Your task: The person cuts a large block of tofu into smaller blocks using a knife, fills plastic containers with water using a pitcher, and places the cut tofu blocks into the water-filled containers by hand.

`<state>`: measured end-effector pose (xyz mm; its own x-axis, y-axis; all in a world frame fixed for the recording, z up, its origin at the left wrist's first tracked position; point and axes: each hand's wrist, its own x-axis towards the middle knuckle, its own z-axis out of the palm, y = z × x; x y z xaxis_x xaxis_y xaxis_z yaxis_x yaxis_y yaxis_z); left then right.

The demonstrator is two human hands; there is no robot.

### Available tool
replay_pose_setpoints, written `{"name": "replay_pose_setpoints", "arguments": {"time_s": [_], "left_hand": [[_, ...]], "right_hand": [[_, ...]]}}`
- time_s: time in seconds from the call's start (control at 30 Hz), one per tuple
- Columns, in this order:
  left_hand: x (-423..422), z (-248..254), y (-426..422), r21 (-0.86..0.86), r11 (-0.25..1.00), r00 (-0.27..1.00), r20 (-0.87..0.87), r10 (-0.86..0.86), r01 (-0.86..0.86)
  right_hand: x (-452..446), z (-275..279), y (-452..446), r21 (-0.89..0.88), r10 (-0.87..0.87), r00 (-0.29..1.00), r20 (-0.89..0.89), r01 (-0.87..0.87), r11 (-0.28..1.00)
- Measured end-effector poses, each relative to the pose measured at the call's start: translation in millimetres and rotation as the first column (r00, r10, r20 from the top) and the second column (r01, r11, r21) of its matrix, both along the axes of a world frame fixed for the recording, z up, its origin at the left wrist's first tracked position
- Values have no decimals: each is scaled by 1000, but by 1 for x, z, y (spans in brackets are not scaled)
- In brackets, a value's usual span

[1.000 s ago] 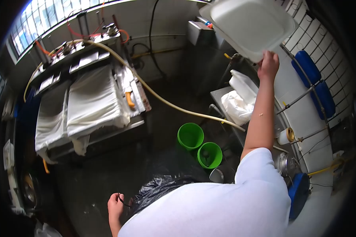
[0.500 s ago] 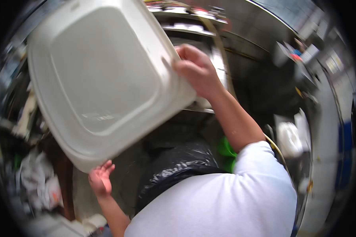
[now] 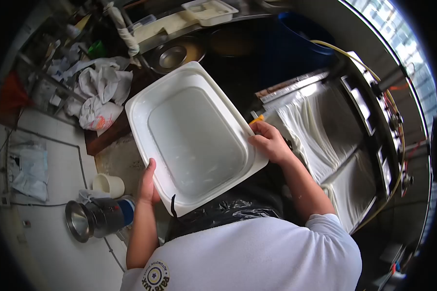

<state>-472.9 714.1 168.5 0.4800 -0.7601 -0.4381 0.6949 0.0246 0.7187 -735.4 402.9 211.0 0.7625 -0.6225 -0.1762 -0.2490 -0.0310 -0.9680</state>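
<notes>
A white rectangular plastic tub (image 3: 194, 136) is held in front of my body, tilted, its inside facing up. My right hand (image 3: 272, 141) grips its right rim, thumb on top. My left hand (image 3: 149, 184) supports the left side near the lower corner; its thumb points up and its other fingers are hidden behind the tub. A short black strip (image 3: 174, 206) hangs at the tub's near corner. Below the tub is a black plastic apron (image 3: 233, 206) over my white shirt.
Cloth-covered metal presses (image 3: 325, 140) stand at the right, beside a blue barrel (image 3: 296, 43). White bags (image 3: 102, 92) lie at the upper left. A metal vessel (image 3: 99, 218) and cream bucket (image 3: 109, 185) are at the lower left. Another white tray (image 3: 210, 11) sits on the far counter.
The view has turned left. The tub has come down from the upper right, across the view, to in front of my body. My left hand has moved up to its side.
</notes>
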Motion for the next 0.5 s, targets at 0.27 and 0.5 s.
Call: {"name": "replay_pose_setpoints", "arguments": {"time_s": [0.27,0.5], "left_hand": [[118,-39,-77,-13,973,962,-153,225,-230],[236,-79,-205,-139,975,976,108,189,-173]], "right_hand": [[173,-66,-51,542,-458,851,256,266,797],[304,-64,-70,534,-21,989,147,-61,843]]}}
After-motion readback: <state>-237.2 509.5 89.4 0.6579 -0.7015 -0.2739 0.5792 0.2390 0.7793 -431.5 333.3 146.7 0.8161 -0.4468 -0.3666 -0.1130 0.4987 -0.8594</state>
